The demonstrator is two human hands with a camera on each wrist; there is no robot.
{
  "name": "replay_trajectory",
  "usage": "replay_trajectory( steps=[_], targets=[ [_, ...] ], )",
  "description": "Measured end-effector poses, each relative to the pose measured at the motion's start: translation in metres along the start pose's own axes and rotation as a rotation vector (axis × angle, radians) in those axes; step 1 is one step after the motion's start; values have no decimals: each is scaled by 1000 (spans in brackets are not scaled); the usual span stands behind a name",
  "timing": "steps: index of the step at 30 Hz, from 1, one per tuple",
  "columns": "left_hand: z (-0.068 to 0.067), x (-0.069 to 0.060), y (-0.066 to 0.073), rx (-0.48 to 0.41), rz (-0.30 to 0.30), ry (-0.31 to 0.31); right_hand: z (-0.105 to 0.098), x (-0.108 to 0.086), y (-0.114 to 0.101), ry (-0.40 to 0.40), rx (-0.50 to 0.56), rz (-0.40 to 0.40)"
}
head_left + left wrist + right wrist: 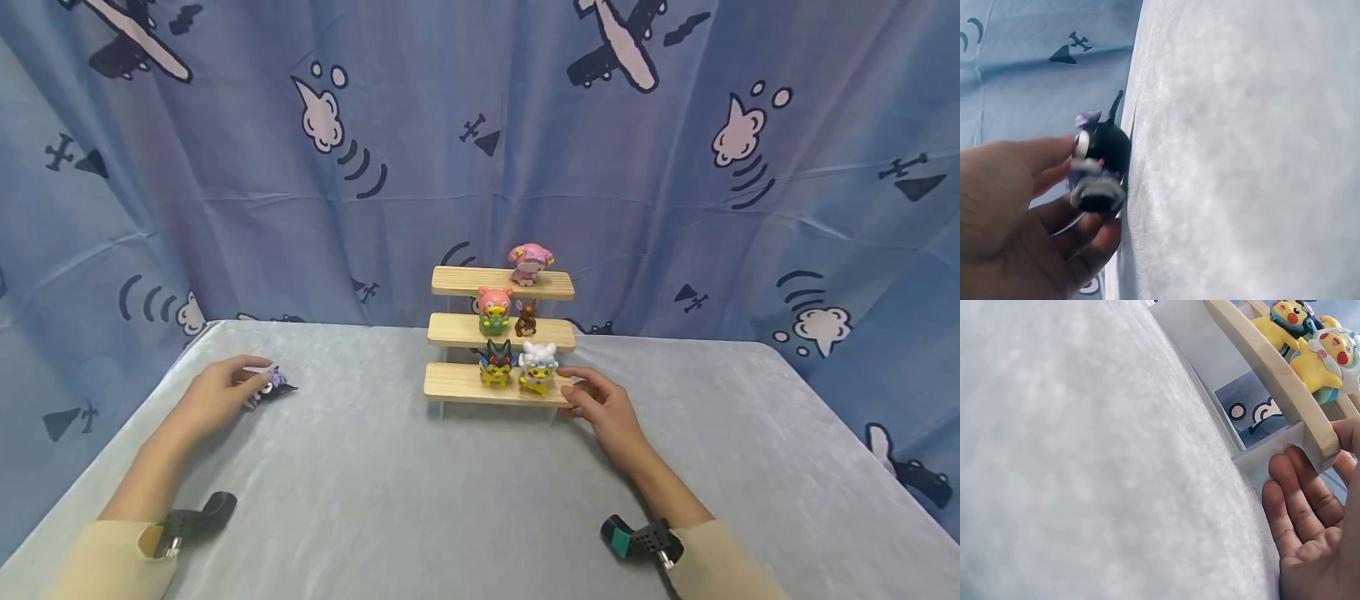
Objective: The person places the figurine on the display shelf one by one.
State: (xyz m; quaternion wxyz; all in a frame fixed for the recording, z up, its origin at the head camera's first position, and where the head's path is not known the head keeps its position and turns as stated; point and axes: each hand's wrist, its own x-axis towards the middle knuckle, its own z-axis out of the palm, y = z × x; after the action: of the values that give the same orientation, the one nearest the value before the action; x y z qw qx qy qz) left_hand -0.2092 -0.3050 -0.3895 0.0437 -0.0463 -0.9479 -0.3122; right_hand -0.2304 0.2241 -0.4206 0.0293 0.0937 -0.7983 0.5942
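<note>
At the left of the table my left hand [217, 396] holds a small black and purple figurine [274, 383] between thumb and fingers. The left wrist view shows this figurine with a dark rounded body, a thin dark spike and white parts. My right hand [603, 408] grips the right end of the bottom step of a three-tier wooden display stand [457, 382]; its fingers touch the clear side support [1272, 453]. On that bottom step stand a black-hooded yellow figurine [497, 363] and a white-hooded yellow figurine [537, 367].
A pink-hooded figurine [494, 311] and a brown figurine [527, 317] stand on the middle step. Another pink figurine [530, 263] is at the right of the top step. Behind the pale cloth-covered table [390, 500] hangs a blue printed curtain [420, 108].
</note>
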Motion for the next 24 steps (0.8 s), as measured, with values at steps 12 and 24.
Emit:
replay_trajectory(
  steps=[12, 24],
  targets=[
    [-10, 7, 7, 42, -7, -77, 1, 5, -4, 8, -3, -20],
    [-5, 1, 8, -5, -42, -102, 3, -2, -4, 10, -2, 0]
  ],
)
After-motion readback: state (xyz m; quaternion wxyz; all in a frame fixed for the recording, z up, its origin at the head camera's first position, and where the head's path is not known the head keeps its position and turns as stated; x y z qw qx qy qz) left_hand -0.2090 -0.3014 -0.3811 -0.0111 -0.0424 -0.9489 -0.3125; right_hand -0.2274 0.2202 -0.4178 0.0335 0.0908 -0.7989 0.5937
